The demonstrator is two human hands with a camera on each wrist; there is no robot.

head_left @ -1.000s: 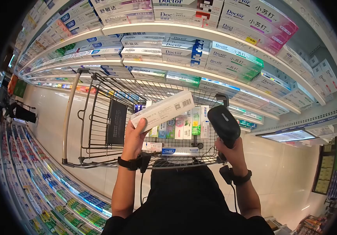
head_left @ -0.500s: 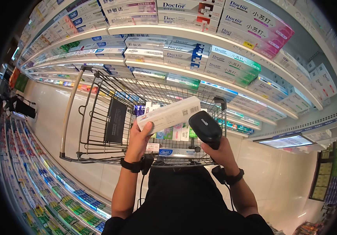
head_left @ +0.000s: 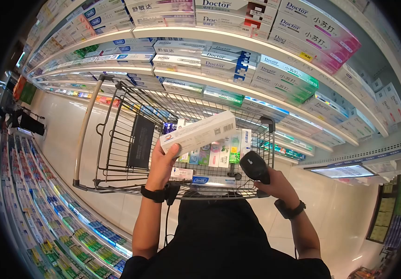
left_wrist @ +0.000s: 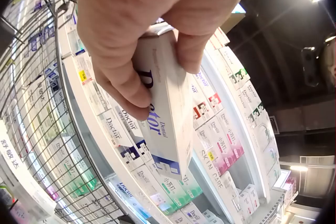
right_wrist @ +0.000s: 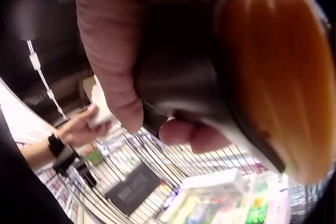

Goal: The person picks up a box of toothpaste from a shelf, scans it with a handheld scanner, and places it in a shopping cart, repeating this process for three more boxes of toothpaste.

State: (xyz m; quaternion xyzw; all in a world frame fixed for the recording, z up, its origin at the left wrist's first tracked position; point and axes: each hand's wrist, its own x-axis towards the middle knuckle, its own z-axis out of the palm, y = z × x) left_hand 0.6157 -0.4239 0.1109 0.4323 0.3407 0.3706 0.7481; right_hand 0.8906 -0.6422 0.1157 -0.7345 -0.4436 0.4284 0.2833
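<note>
My left hand [head_left: 162, 162] grips one end of a long white toothpaste box [head_left: 199, 132], thumb across its near face. Barcodes show toward the box's far end in the head view, and "Doctor" lettering appears on another face of the box [left_wrist: 167, 103] in the left wrist view. In my right hand [head_left: 278, 187] is a black handheld barcode scanner [head_left: 255, 166], its head tilted toward the box but apart from it. The right wrist view shows fingers wrapped around the scanner handle [right_wrist: 178, 77] beside its orange part. Several toothpaste boxes [head_left: 220, 154] lie in the shopping cart [head_left: 88, 130] beneath.
Stacked toothpaste boxes [head_left: 284, 79] fill the lit shelf [head_left: 195, 34] beyond the cart. Another long shelf of goods [head_left: 74, 223] curves along the left. A lit screen [head_left: 349, 171] hangs on the shelf edge at right. Tiled floor [head_left: 335, 204] shows around the cart.
The scanner moved left over the box's end, then back right and down, clear of it. The left hand kept its grip while the box shifted slightly.
</note>
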